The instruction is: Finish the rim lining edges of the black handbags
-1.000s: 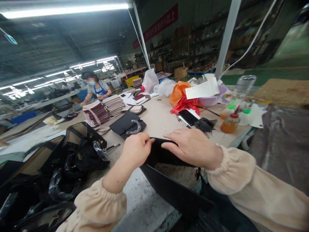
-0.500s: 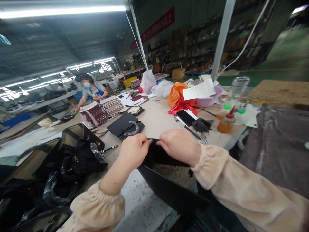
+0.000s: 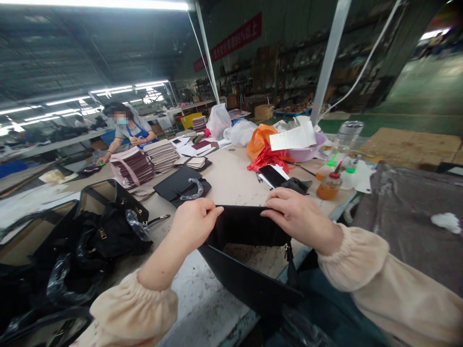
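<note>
In front of me a black bag [image 3: 246, 277] stands as an open loop of stiff panels, with the tabletop showing through its middle. My left hand [image 3: 193, 222] pinches the top edge of its far panel at the left, thumb along the rim. Farther along the same edge, my right hand [image 3: 302, 218] grips it between thumb and fingers. A zipper pull [image 3: 287, 251] dangles inside at the right end. Clear plastic wrap shows by the bag's lower right part, near my lap. Just beyond my left hand lies a flat black bag piece with a plastic-wrapped handle [image 3: 191, 189].
Several black handbags [image 3: 104, 231] crowd the left side. Bundled stacks of panels [image 3: 132, 168] stand farther back, where a masked co-worker [image 3: 128, 130] sits. Toward the right are a phone [image 3: 273, 176], an orange bag [image 3: 261, 140], a bottle of amber liquid [image 3: 329, 185] and a metal post [image 3: 331, 62].
My right hand has slid right along the far edge, away from my left hand, so more of the rim shows between them. The view has shifted slightly.
</note>
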